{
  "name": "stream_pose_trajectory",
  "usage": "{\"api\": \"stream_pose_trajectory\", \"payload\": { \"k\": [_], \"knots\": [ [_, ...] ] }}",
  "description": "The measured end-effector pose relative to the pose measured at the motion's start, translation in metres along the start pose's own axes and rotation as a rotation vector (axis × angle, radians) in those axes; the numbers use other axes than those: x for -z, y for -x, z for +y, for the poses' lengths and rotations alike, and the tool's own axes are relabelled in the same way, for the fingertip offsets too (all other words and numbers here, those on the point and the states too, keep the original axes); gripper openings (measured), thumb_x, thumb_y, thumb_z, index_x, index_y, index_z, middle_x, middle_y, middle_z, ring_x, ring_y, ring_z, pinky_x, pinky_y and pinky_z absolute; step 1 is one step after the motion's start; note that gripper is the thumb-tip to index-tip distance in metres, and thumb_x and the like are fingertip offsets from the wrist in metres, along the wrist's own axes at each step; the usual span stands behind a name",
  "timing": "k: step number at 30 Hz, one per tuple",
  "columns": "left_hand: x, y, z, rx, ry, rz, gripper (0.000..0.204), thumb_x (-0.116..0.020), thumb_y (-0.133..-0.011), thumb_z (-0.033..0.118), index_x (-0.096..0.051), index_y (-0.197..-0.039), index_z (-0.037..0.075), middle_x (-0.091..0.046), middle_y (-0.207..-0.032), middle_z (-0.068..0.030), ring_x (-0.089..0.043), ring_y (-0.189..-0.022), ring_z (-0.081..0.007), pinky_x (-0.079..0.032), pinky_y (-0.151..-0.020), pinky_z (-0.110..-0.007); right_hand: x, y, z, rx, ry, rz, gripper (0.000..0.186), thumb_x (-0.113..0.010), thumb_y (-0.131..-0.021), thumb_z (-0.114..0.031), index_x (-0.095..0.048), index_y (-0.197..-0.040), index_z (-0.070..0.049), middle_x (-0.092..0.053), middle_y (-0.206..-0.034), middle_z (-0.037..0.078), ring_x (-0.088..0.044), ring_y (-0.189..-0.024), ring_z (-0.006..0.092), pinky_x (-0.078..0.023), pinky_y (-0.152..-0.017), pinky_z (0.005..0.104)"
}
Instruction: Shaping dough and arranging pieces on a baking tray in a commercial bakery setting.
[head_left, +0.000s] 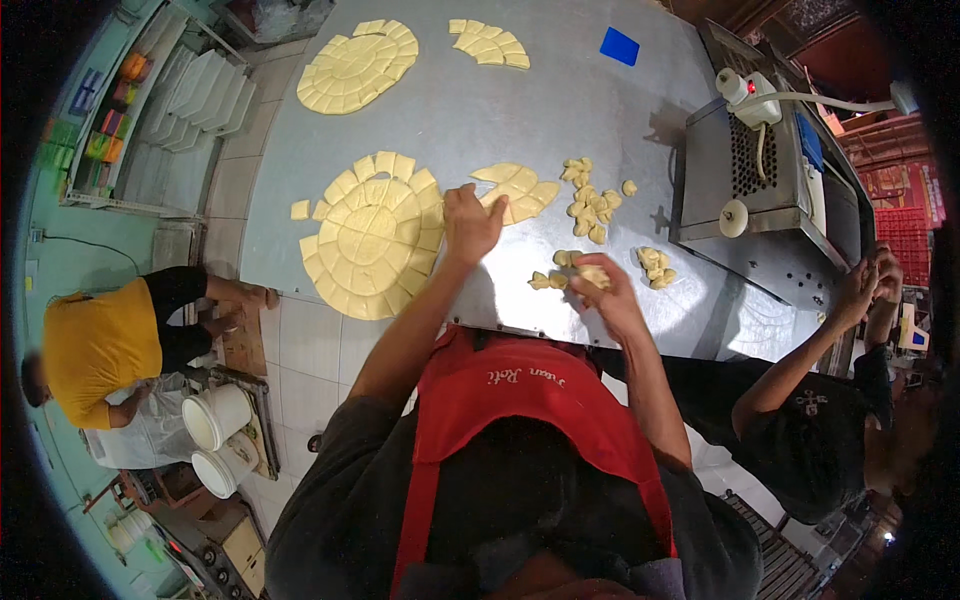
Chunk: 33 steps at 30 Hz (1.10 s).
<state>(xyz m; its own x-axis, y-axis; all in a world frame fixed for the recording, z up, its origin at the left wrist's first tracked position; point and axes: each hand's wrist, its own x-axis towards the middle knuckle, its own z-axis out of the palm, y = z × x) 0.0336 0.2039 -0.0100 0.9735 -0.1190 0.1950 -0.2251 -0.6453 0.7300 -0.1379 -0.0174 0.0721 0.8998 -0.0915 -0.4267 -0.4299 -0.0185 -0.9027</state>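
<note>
My left hand [472, 228] rests at the right edge of a large round of pale yellow dough [365, 232] scored into many pieces. Its thumb and forefinger are apart, and the thumb reaches a smaller group of cut dough pieces [522, 190]. In my right hand [612, 298] the fingers are curled around a piece of dough [595, 275], partly hidden by them. Just left of that hand lie a few small dough pieces [545, 281]. Several knobbly, shaped dough pieces [590, 207] sit in a cluster beyond it, with another small heap [656, 267] to its right.
The metal table [640, 120] also bears a second scored dough round [358, 68], a cut dough section [492, 45] and a blue scraper [620, 46]. A metal machine [745, 180] with a corded plug stands at the right. One person [110, 340] crouches left near white buckets [217, 418]; another [815, 430] works right.
</note>
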Motion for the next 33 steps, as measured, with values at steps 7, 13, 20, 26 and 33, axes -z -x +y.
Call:
{"api": "stream_pose_trajectory", "payload": {
  "k": [7,13,20,26,33],
  "knots": [
    [-0.041,-0.033,0.007,-0.109,-0.055,-0.333,0.036,-0.081,-0.089,0.024,-0.064,-0.103,-0.006,-0.067,-0.104,-0.0284,-0.064,-0.104,-0.0456,-0.051,-0.093,-0.055,0.023,-0.001,-0.008,0.172,0.557,0.327,0.060,-0.082,-0.093,-0.019,-0.060,-0.148,-0.008,-0.072,-0.132,0.020,-0.072,-0.120,0.0289,-0.058,-0.098,0.0441],
    [0.079,-0.053,-0.061,0.148,-0.121,0.225,0.015,-0.071,-0.097,0.006,-0.058,-0.101,0.002,-0.067,-0.100,-0.0124,-0.063,-0.089,-0.0206,-0.053,-0.079,-0.037,-0.014,-0.016,-0.020,0.175,0.517,0.103,0.048,-0.081,-0.096,-0.022,-0.066,-0.138,-0.002,-0.077,-0.118,0.018,-0.075,-0.110,0.0256,-0.060,-0.092,0.0365],
    [0.087,0.008,0.003,0.526,0.943,-0.323,0.024,-0.078,-0.100,0.019,-0.067,-0.117,0.007,-0.069,-0.086,-0.0012,-0.065,-0.070,-0.0152,-0.052,-0.060,-0.029,-0.107,-0.089,-0.041,0.529,0.169,-0.001,0.044,-0.080,-0.097,-0.024,-0.070,-0.132,0.001,-0.079,-0.103,0.018,-0.078,-0.095,0.0252,-0.062,-0.083,0.0360],
    [0.090,0.011,0.040,0.151,0.351,-0.119,0.038,-0.067,-0.108,0.037,-0.067,-0.094,0.001,-0.063,-0.064,-0.0124,-0.061,-0.054,-0.0255,-0.049,-0.056,-0.043,-0.119,-0.074,-0.091,0.303,0.392,-0.044,0.030,-0.079,-0.098,-0.018,-0.073,-0.118,0.003,-0.077,-0.082,0.009,-0.068,-0.069,0.0148,-0.057,-0.067,0.0331],
    [0.047,-0.022,0.031,0.065,0.194,-0.111,0.033,-0.062,-0.108,0.027,-0.061,-0.090,-0.001,-0.065,-0.071,-0.0231,-0.068,-0.067,-0.0430,-0.051,-0.064,-0.051,-0.042,-0.090,-0.056,-0.179,-0.697,-0.737,0.025,-0.080,-0.097,-0.015,-0.074,-0.107,0.007,-0.071,-0.079,0.008,-0.059,-0.059,0.0107,-0.045,-0.054,0.0210]
  ]
}}
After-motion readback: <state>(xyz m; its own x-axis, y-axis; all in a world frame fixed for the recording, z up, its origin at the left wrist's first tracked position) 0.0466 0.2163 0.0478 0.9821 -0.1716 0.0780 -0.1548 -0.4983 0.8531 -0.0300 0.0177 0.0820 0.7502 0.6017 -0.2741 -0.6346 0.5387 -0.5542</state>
